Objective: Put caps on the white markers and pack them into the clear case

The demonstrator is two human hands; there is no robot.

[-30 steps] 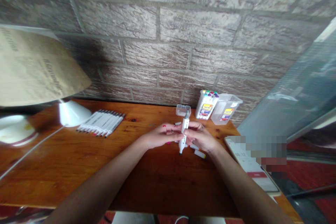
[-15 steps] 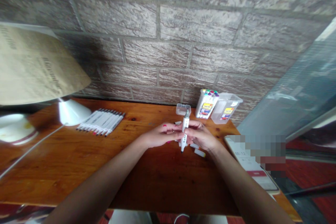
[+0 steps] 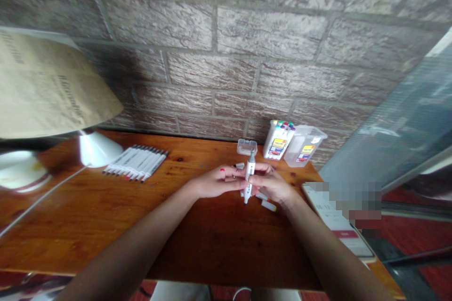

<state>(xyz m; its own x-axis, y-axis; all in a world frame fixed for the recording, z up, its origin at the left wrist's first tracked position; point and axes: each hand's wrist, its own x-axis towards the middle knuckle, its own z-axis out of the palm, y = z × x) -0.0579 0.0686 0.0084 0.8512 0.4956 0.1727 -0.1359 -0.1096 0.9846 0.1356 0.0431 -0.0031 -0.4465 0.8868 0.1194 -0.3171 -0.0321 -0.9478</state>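
Observation:
My left hand [image 3: 216,181] and my right hand [image 3: 270,183] meet over the middle of the wooden table [image 3: 106,225]. Both pinch one white marker [image 3: 249,175] that stands nearly upright, grey cap up and dark tip down near the tabletop. Other markers [image 3: 269,205] lie loose on the table under my right hand, partly hidden by it. A small clear lid [image 3: 246,146] sits just behind the hands.
A row of several white markers [image 3: 136,164] lies at the left. A clear case full of markers [image 3: 278,140] and an empty clear case [image 3: 304,145] stand against the brick wall. A lamp with a brown paper shade [image 3: 45,89] is far left, a phone [image 3: 344,228] at right.
The marker has risen slightly and stands more upright between my fingers. Both hands stay in place.

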